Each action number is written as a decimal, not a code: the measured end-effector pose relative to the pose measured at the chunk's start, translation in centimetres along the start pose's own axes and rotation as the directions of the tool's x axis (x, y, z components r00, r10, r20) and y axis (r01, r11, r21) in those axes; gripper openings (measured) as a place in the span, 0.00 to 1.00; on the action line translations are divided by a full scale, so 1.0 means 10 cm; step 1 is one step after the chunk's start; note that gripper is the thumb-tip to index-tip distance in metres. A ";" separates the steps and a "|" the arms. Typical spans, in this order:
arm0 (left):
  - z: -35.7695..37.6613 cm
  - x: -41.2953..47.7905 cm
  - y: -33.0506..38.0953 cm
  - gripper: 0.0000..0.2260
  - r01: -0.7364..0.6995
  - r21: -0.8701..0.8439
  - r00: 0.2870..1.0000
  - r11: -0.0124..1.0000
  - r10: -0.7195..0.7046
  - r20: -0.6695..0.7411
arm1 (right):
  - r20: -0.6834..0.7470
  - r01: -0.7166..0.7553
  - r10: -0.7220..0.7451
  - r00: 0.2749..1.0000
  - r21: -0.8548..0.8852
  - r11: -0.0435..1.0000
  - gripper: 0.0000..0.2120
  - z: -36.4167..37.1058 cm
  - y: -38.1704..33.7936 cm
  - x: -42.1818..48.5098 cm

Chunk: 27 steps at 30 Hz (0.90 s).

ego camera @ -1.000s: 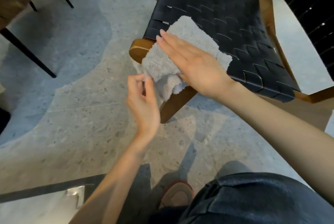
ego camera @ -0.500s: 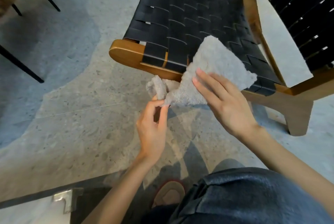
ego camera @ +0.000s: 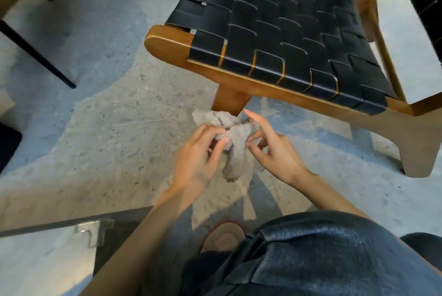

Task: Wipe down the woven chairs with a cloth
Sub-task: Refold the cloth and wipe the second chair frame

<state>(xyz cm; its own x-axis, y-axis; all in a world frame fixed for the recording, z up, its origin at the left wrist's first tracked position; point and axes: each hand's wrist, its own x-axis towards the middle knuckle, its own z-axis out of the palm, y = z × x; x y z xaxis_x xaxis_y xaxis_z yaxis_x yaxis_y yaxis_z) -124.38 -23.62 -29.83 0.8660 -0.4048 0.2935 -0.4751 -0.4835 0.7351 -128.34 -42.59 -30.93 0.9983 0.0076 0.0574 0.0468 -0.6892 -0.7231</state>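
Half a second ago the cloth (ego camera: 233,142) lay spread over the front edge of the woven seat (ego camera: 275,32) under my flat right palm. Now it is off the chair altogether, gathered into a bunch between both hands.

It hangs in the air over the floor (ego camera: 107,128), just in front of the wooden front rail (ego camera: 263,86) and close to the chair leg (ego camera: 229,102) below that rail, touching neither as far as I can tell. Its long axis runs up and down. A crumpled wad sits at the top toward the leg, and a narrower tail droops toward my lap.

My left grip (ego camera: 198,159) is closed on the cloth, with the fingers curled, the thumb pressed into the wad from the left and the back of the hand turned up to me. The forearm comes in from the lower left.

My right grip (ego camera: 275,152) pinches the cloth's right edge between thumb and a bent finger. The forefinger stands out straight, pointing up at the rail, and the other fingers are loosely curled. That forearm comes in from the right, over my denim-clad knee (ego camera: 334,260).

The seat's black straps are bare, and the front corner of its frame shows rounded brown wood. A slipper (ego camera: 224,238) sits on the floor under my hands, and thin black furniture legs (ego camera: 35,54) stand at the floor's far left.
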 end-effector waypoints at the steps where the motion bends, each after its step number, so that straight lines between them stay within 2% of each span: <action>1: 0.00 -0.05 -0.02 0.06 0.002 0.014 1.000 1.000 -0.002 0.010 | 0.025 -0.003 0.002 1.000 0.026 1.000 0.28 0.05 0.01 0.02; 2: 0.00 -0.08 -0.04 0.06 0.013 0.018 1.000 1.000 -0.013 0.006 | 0.059 -0.009 0.008 0.998 0.031 0.999 0.24 0.09 0.01 0.05; 5: -0.02 -0.13 -0.10 0.05 0.080 0.036 0.997 0.996 -0.080 -0.015 | 0.219 -0.040 0.049 0.975 -0.043 0.998 0.03 0.17 0.02 0.10; 6: -0.03 -0.14 -0.12 0.05 0.095 0.069 0.995 0.993 -0.094 -0.025 | 0.229 -0.054 0.069 0.971 -0.069 0.996 0.02 0.19 0.03 0.10; 8: -0.08 -0.12 -0.17 0.05 0.128 0.137 0.991 0.982 -0.121 -0.061 | 0.103 -0.107 0.112 0.988 -0.052 0.993 0.05 0.22 0.05 0.08; 10: -0.14 -0.04 -0.20 0.04 0.149 0.151 0.981 0.977 -0.126 -0.149 | -0.143 -0.142 0.161 0.977 0.131 0.981 0.04 0.22 0.02 0.04; 12: -0.17 0.12 -0.19 0.03 0.145 0.041 0.967 0.989 -0.133 -0.219 | -0.318 -0.118 0.198 0.927 0.255 0.960 0.04 0.22 -0.03 0.03; 14: -0.15 0.31 -0.15 0.02 0.106 -0.049 0.963 0.993 -0.114 -0.243 | -0.434 -0.071 0.217 0.875 0.328 0.942 0.05 0.23 -0.09 0.09; 17: -0.07 0.55 -0.08 0.02 0.078 -0.144 0.953 0.986 -0.116 -0.278 | -0.575 -0.015 0.337 0.745 0.491 0.871 0.05 0.27 -0.20 0.24; 19: -0.01 0.64 -0.04 0.03 0.040 -0.217 0.940 0.975 -0.110 -0.324 | -0.621 0.063 0.416 0.664 0.602 0.796 0.05 0.30 -0.26 0.35; 21: 0.06 0.67 -0.01 0.05 0.000 -0.314 0.927 0.950 -0.118 -0.356 | -0.634 0.147 0.470 0.614 0.677 0.721 0.08 0.34 -0.35 0.42; 24: 0.14 0.66 0.05 0.16 0.022 -0.508 0.932 0.861 -0.201 -0.302 | -0.565 0.240 0.509 0.650 0.787 0.568 0.18 0.39 -0.44 0.46; 25: 0.16 0.65 0.07 0.18 0.042 -0.540 0.939 0.840 -0.218 -0.266 | -0.548 0.242 0.493 0.676 0.797 0.554 0.18 0.41 -0.45 0.46; 27: 0.19 0.65 0.06 0.16 0.067 -0.551 0.949 0.832 -0.223 -0.221 | -0.558 0.229 0.428 0.711 0.759 0.609 0.11 0.41 -0.44 0.51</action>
<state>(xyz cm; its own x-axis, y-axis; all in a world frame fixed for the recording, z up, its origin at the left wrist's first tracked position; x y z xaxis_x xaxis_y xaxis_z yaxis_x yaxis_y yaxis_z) -119.30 -28.00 -28.64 0.9627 -0.1050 0.2495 -0.2511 -0.0015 0.9680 -123.35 -36.55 -30.34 0.7106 -0.6940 0.1155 0.2831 0.1317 -0.9500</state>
